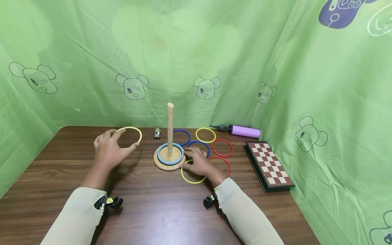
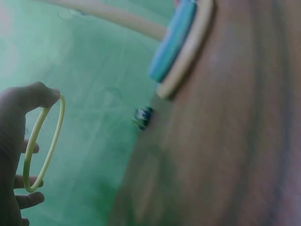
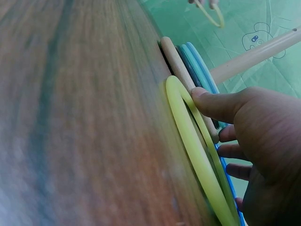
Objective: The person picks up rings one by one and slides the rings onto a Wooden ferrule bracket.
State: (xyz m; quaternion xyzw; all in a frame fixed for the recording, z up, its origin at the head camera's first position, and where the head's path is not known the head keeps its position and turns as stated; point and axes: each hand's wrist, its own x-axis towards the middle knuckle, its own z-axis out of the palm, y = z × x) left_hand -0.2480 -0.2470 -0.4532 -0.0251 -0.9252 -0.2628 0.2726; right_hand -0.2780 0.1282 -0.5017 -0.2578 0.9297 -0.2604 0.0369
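My left hand (image 1: 109,148) holds a yellow ring (image 1: 141,135) above the table's left side, pinching it between thumb and fingertips. In the left wrist view the same ring (image 2: 55,139) stands tilted on edge in the grip. A wooden peg (image 1: 170,131) rises upright from a round wooden base (image 1: 159,165). Light blue rings (image 3: 200,66) lie stacked around the peg on that base. My right hand (image 1: 199,163) rests at the base's right edge, thumb tip against the rim and fingers loosely extended. Beneath this hand lies another yellow ring (image 1: 193,183), partly covered by it.
Blue rings (image 1: 189,136), red rings (image 1: 232,149) and a further yellow ring (image 1: 206,142) lie right of the base. Behind it are a small toy car (image 1: 157,133) and a purple hand pump (image 1: 245,131). A checkered board box (image 1: 270,163) sits at right; a green curtain (image 1: 183,61) surrounds the table.
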